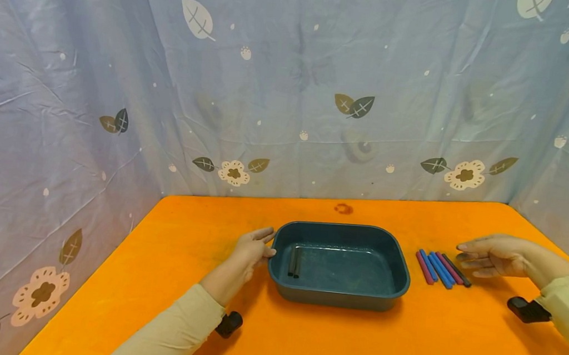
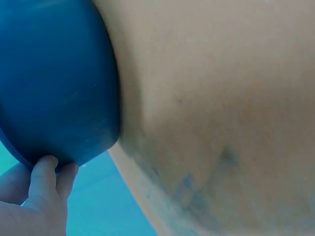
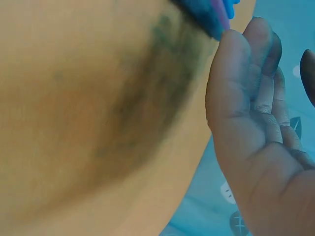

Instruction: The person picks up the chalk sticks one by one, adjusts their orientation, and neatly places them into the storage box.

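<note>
A dark teal rectangular tub (image 1: 340, 299) stands on the orange tabletop, with two short black sticks (image 1: 295, 262) lying side by side inside at its left end. My left hand (image 1: 251, 252) is at the tub's left side, its fingers mostly straight and touching the outer wall by the rim; the left wrist view shows the fingertips (image 2: 47, 162) against it. To the tub's right lies a row of short coloured sticks, with maroon (image 1: 425, 267), blue (image 1: 440, 270) and black (image 1: 457, 271) among them. My right hand (image 1: 499, 257) hovers just right of the row, fingers extended, holding nothing.
A patterned fabric curtain (image 1: 290, 100) surrounds the orange table (image 1: 184, 236) at the back and sides. Behind the tub, a reddish ring stain (image 1: 344, 209) marks the tabletop. Each wrist carries a black camera mount, such as the one under the right sleeve (image 1: 529, 310).
</note>
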Available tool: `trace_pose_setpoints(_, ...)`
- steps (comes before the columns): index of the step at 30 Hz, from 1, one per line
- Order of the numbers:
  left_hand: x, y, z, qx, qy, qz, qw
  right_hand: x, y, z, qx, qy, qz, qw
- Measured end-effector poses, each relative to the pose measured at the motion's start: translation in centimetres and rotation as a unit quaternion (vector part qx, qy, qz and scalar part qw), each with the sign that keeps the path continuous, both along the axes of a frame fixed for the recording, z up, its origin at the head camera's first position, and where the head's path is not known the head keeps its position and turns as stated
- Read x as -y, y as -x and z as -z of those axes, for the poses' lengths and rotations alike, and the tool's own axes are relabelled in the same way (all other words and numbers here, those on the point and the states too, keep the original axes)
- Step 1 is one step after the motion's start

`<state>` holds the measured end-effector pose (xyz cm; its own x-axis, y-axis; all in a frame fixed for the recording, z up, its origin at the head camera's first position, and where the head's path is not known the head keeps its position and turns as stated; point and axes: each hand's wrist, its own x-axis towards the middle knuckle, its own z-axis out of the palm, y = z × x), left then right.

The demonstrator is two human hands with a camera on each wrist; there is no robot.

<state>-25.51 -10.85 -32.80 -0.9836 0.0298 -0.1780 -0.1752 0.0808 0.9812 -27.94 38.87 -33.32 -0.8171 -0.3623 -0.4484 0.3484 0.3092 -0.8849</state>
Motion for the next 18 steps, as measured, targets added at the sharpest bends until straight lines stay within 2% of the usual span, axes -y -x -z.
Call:
trace_pose_setpoints(5,0.03,0.04,-0.04,0.002,-0.001,0.0,1.0,-0.26,0.23,0.16,0.006,-0.01,0.013,0.9998)
trace_pose_setpoints(11,0.04,0.12,0.0,0.002,0.001,-0.002,1.0,0.26,0.29,0.21,0.0,-0.059,0.032,0.9978)
trace_pose_setpoints(18,-0.01,0.2,-0.01,0.003,0.0,-0.001,1.0,0.56,0.42,0.54,-0.008,-0.111,0.01,0.9937)
